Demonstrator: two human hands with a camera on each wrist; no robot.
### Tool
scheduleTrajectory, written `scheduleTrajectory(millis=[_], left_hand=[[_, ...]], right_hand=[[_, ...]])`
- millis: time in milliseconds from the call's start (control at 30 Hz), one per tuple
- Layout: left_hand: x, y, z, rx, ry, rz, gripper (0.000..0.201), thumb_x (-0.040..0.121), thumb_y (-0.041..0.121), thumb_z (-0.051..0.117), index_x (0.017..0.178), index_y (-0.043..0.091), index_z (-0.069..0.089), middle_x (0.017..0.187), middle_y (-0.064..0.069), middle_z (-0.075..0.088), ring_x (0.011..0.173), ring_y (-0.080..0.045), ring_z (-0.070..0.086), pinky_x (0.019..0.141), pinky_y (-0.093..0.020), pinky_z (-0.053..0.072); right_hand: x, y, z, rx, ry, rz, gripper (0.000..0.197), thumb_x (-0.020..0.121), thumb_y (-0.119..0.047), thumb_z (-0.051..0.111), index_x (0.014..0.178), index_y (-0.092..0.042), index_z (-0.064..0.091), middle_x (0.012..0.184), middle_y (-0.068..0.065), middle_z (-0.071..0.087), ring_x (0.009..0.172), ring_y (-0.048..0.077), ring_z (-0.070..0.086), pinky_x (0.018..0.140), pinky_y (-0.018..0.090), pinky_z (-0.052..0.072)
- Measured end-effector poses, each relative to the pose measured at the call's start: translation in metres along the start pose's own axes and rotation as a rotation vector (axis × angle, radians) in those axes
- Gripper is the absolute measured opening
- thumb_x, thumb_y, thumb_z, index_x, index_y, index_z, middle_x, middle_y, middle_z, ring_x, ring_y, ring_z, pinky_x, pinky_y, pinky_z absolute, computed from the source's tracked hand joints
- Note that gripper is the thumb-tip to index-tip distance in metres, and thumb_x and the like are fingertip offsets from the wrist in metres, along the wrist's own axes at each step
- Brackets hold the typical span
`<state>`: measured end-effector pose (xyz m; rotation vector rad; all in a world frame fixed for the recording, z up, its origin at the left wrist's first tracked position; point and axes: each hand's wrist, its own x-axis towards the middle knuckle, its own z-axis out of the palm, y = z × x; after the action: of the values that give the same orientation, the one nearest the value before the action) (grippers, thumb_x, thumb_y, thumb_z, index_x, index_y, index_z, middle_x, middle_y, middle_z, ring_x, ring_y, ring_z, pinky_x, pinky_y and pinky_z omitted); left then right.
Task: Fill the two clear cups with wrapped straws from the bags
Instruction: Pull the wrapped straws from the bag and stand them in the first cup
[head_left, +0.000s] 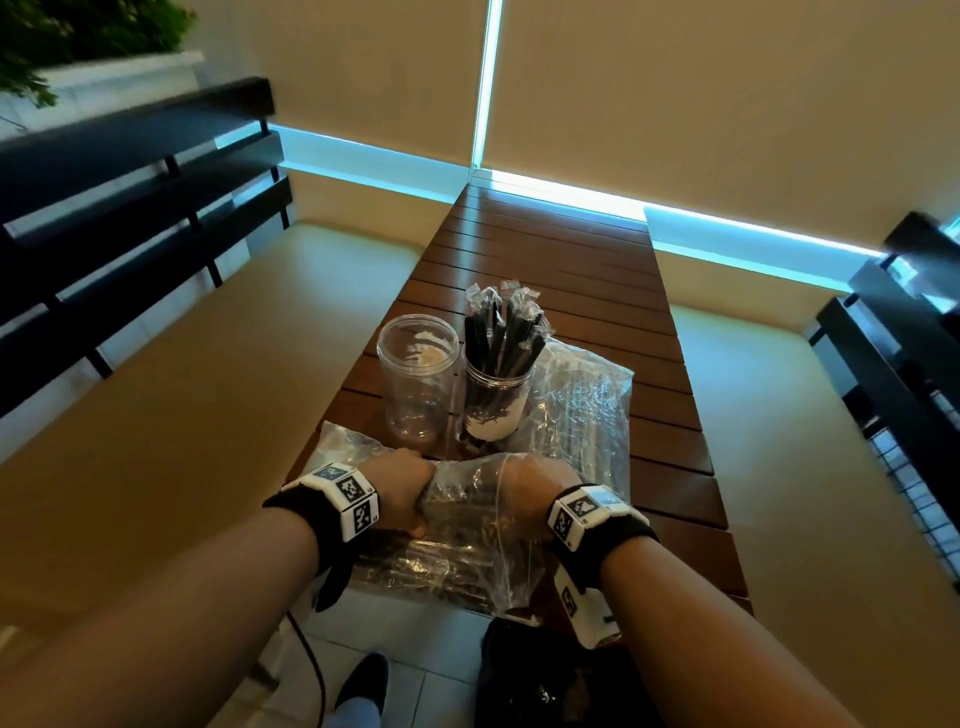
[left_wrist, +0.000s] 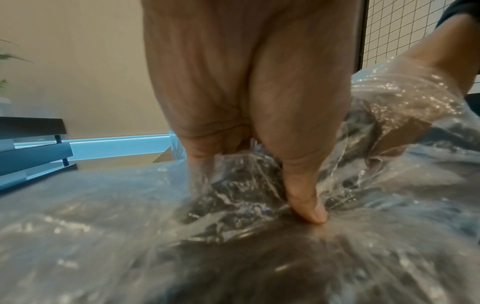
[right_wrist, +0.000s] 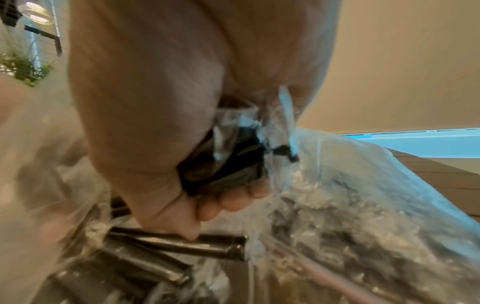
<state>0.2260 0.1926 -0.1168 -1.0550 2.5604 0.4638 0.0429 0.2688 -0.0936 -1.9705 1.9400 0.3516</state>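
On the slatted wooden table (head_left: 561, 244) stand two clear cups. The left cup (head_left: 418, 384) is empty; the right cup (head_left: 496, 400) is packed with black wrapped straws (head_left: 501, 332). A clear bag of straws (head_left: 457, 556) lies at the table's near edge. My left hand (head_left: 408, 493) pinches the bag's plastic, thumb (left_wrist: 309, 207) pressed down on it. My right hand (head_left: 530, 493) is inside the bag, fingers curled round a bundle of wrapped straws (right_wrist: 226, 164). More loose straws (right_wrist: 182, 244) lie under it.
A second clear bag (head_left: 576, 410) lies to the right of and behind the cups. Cream cushioned benches (head_left: 208, 389) with dark slatted backs flank the table. A black bag (head_left: 524, 675) and a shoe (head_left: 363, 680) are on the tiled floor below.
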Motion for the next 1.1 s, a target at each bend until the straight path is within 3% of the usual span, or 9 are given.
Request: scheduleTrajectory(millis=[100, 333, 400, 500, 733, 833, 900, 1000, 1100], left_hand=[[-0.001, -0.008, 0.001, 0.008, -0.001, -0.030, 0.055, 0.070, 0.037, 0.082, 0.120, 0.022, 0.065, 0.116, -0.006, 0.067, 0.104, -0.028, 0.065, 0.092, -0.039, 0.053], [0.005, -0.012, 0.000, 0.077, -0.029, -0.072, 0.048, 0.069, 0.039, 0.080, 0.111, 0.021, 0.066, 0.106, -0.003, 0.073, 0.096, -0.025, 0.070, 0.084, -0.037, 0.057], [0.006, -0.010, 0.000, 0.098, -0.051, -0.083, 0.052, 0.068, 0.042, 0.081, 0.113, 0.021, 0.066, 0.108, -0.004, 0.073, 0.097, -0.026, 0.070, 0.084, -0.036, 0.057], [0.008, -0.007, -0.002, 0.121, -0.091, -0.102, 0.050, 0.074, 0.043, 0.079, 0.115, 0.019, 0.065, 0.110, -0.006, 0.072, 0.099, -0.028, 0.069, 0.083, -0.034, 0.056], [0.000, 0.004, -0.013, 0.163, -0.177, -0.164, 0.053, 0.067, 0.051, 0.078, 0.109, 0.021, 0.068, 0.107, -0.001, 0.072, 0.095, -0.023, 0.070, 0.085, -0.036, 0.059], [-0.020, 0.023, -0.053, 0.155, -0.220, -0.135, 0.048, 0.071, 0.062, 0.076, 0.086, 0.018, 0.062, 0.093, 0.002, 0.067, 0.090, -0.021, 0.068, 0.077, -0.031, 0.056], [-0.041, 0.038, -0.093, -0.006, -0.148, -0.006, 0.050, 0.070, 0.075, 0.070, 0.080, 0.028, 0.057, 0.092, 0.006, 0.065, 0.083, -0.015, 0.063, 0.072, -0.026, 0.049], [-0.063, 0.058, -0.143, -0.443, 0.045, 0.195, 0.055, 0.066, 0.076, 0.066, 0.112, 0.046, 0.056, 0.111, 0.019, 0.066, 0.098, -0.007, 0.065, 0.091, -0.029, 0.050], [-0.062, 0.067, -0.164, -0.950, 0.209, 0.325, 0.057, 0.073, 0.065, 0.073, 0.121, 0.036, 0.061, 0.121, 0.010, 0.069, 0.112, -0.011, 0.064, 0.099, -0.037, 0.048]], right_hand=[[-0.011, 0.025, -0.011, -0.065, 0.020, 0.040, 0.014, 0.078, -0.039, 0.065, 0.082, -0.028, 0.057, 0.082, -0.003, 0.064, 0.074, 0.021, 0.064, 0.070, 0.032, 0.056], [-0.052, 0.083, -0.042, -0.137, 0.009, 0.201, 0.016, 0.069, -0.035, 0.067, 0.084, -0.029, 0.064, 0.076, -0.007, 0.062, 0.071, 0.019, 0.061, 0.059, 0.026, 0.045], [-0.067, 0.098, -0.050, -0.092, 0.012, 0.253, 0.010, 0.069, -0.035, 0.068, 0.076, -0.033, 0.060, 0.074, -0.007, 0.061, 0.074, 0.020, 0.061, 0.060, 0.026, 0.045], [-0.085, 0.116, -0.065, -0.012, 0.048, 0.291, 0.013, 0.068, -0.034, 0.064, 0.081, -0.033, 0.064, 0.077, -0.006, 0.065, 0.078, 0.021, 0.063, 0.064, 0.028, 0.049], [-0.118, 0.127, -0.112, 0.234, 0.321, 0.251, 0.014, 0.077, -0.022, 0.070, 0.077, -0.034, 0.061, 0.067, -0.010, 0.061, 0.068, 0.014, 0.059, 0.058, 0.023, 0.041], [-0.112, 0.111, -0.115, 0.350, 0.540, 0.214, 0.014, 0.074, -0.029, 0.067, 0.085, -0.034, 0.061, 0.065, -0.013, 0.058, 0.066, 0.014, 0.057, 0.055, 0.023, 0.037], [-0.100, 0.096, -0.108, 0.377, 0.659, 0.211, 0.023, 0.071, -0.034, 0.066, 0.093, -0.032, 0.063, 0.072, -0.011, 0.061, 0.070, 0.015, 0.060, 0.061, 0.026, 0.043], [-0.080, 0.069, -0.093, 0.332, 0.723, 0.175, 0.027, 0.076, -0.035, 0.068, 0.101, -0.032, 0.059, 0.082, -0.009, 0.067, 0.076, 0.017, 0.063, 0.066, 0.030, 0.051], [-0.061, 0.039, -0.092, 0.429, 0.795, 0.100, 0.022, 0.080, -0.030, 0.068, 0.100, -0.029, 0.059, 0.079, -0.010, 0.065, 0.073, 0.015, 0.063, 0.061, 0.026, 0.047]])
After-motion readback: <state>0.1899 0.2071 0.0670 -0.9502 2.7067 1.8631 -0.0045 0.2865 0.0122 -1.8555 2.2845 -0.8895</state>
